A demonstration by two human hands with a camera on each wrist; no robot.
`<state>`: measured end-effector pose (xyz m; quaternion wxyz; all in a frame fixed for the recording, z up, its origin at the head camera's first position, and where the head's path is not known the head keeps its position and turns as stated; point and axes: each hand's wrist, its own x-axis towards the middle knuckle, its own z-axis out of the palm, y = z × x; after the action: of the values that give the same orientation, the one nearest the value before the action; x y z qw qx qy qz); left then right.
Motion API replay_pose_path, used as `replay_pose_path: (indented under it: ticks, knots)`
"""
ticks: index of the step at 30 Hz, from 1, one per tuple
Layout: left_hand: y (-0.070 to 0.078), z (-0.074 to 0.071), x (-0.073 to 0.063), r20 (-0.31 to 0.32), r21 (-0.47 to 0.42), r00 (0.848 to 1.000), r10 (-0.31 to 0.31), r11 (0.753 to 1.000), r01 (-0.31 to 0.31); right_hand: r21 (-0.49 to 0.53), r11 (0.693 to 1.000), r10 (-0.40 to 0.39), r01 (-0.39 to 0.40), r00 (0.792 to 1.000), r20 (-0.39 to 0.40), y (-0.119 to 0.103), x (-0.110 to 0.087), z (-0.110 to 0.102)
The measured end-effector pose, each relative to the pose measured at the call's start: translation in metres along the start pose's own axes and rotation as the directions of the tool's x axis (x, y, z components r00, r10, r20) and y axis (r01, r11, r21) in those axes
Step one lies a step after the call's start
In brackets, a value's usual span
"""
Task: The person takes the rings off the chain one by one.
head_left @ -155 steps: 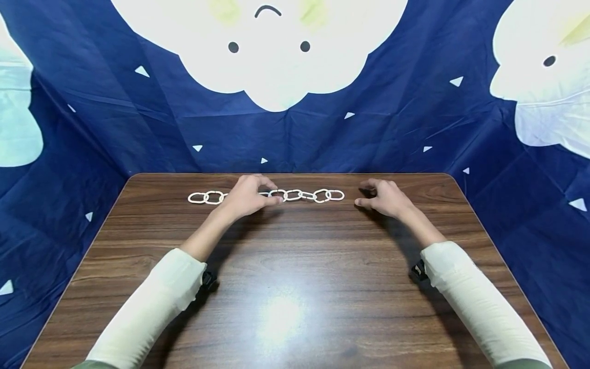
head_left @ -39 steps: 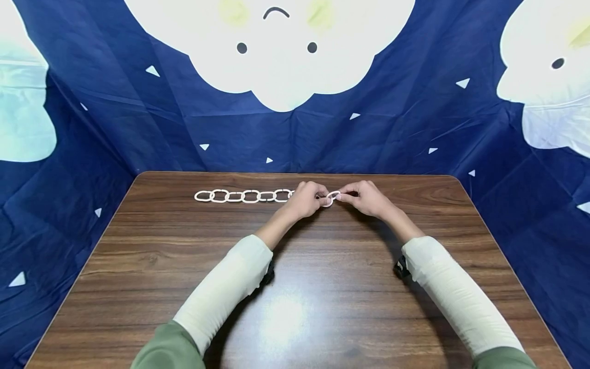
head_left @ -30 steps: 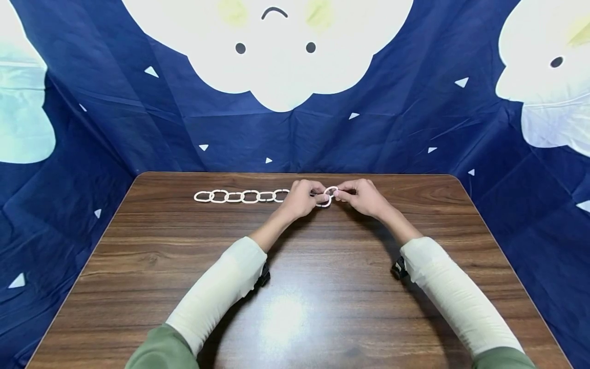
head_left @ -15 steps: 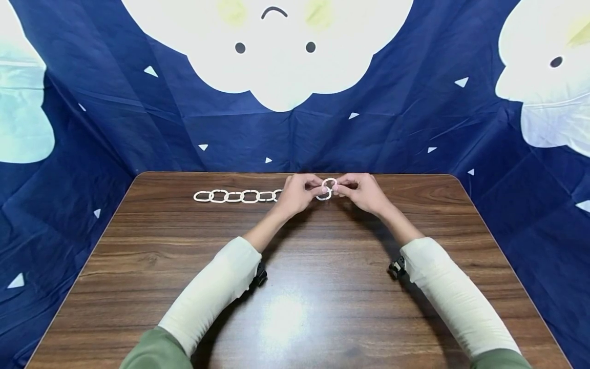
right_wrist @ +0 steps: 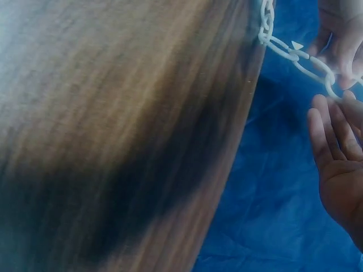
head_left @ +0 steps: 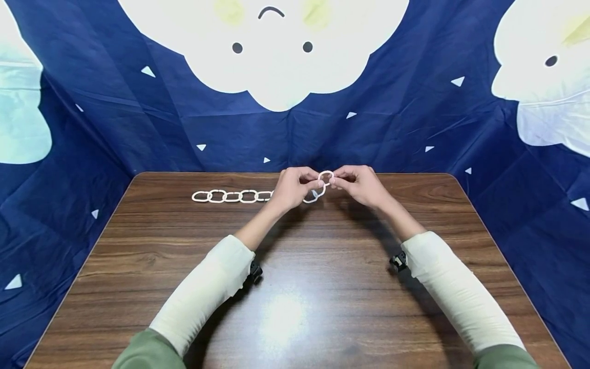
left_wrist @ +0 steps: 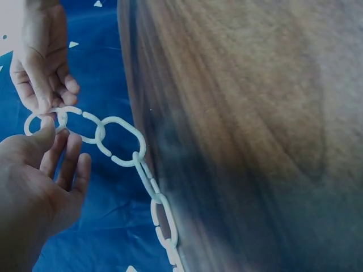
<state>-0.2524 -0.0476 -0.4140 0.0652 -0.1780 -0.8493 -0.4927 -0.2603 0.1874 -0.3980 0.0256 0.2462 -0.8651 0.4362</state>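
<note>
A white plastic chain (head_left: 224, 196) of several oval links, some with a small gap in one side, lies along the far part of the table. Its right end is lifted. In the head view my left hand (head_left: 289, 192) pinches the end link (head_left: 326, 172) from the left, thumb and fingertips on it. From the other side my right hand (head_left: 364, 187) pinches the same link. The left wrist view shows a neighbouring link (left_wrist: 122, 120) hanging from the raised end, sloping down to the table edge. My left hand hides part of the chain in the head view.
The brown wood-grain table (head_left: 295, 256) has a glare spot near its middle. A blue cloth (head_left: 152, 133) with white cloud and triangle prints stands around its back and sides. Black wrist cameras (head_left: 398, 262) sit under both white sleeves.
Both hands came together at the chain's right end, where the right hand was apart before. They have since risen and moved away from me, lifting the end link and its neighbour.
</note>
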Motion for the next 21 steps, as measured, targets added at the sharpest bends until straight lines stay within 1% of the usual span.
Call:
replay_pose_path:
  ticks: [7, 10, 16, 21]
  knots:
    - [0.005, -0.008, 0.002, -0.022, 0.001, 1.000, 0.018, 1.000, -0.018, -0.008, 1.000, -0.005, 0.005, 1.000, -0.004, -0.011, 0.003, -0.005]
    - [0.008, -0.012, 0.002, -0.025, -0.009, 0.999, 0.026, 1.000, -0.026, 0.003, 1.000, -0.010, 0.010, 1.000, -0.002, -0.015, 0.005, -0.006]
    - [0.015, -0.020, 0.005, -0.039, -0.020, 0.999, 0.028, 0.999, -0.029, 0.057, 0.998, -0.008, 0.008, 1.000, 0.000, -0.024, 0.010, -0.010]
    - [0.021, -0.026, 0.009, -0.051, -0.016, 0.998, 0.030, 0.999, -0.031, 0.047, 0.999, -0.023, 0.024, 1.000, -0.013, -0.031, 0.013, -0.014]
